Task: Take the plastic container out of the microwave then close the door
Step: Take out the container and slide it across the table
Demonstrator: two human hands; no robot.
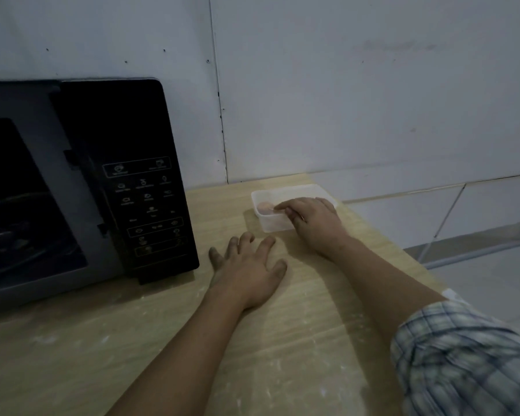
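Note:
A clear plastic container (pixel 273 223) stands on the wooden table (pixel 282 340), right of the microwave (pixel 72 130), with something pinkish inside. My right hand (pixel 315 223) grips its near right rim, fingers reaching over the edge into it. My left hand (pixel 246 265) lies flat on the table with its fingers spread, between the microwave and the container, holding nothing. The microwave's dark cavity (pixel 18 205) with its glass turntable is exposed, and the latch slots in the frame show. The door itself is out of view to the left.
The black control panel (pixel 147 205) faces me at the microwave's right side. A pale panelled wall (pixel 342 100) runs behind the table. The table's right edge (pixel 409 259) drops off to a tiled floor just beyond the container. The room is dim.

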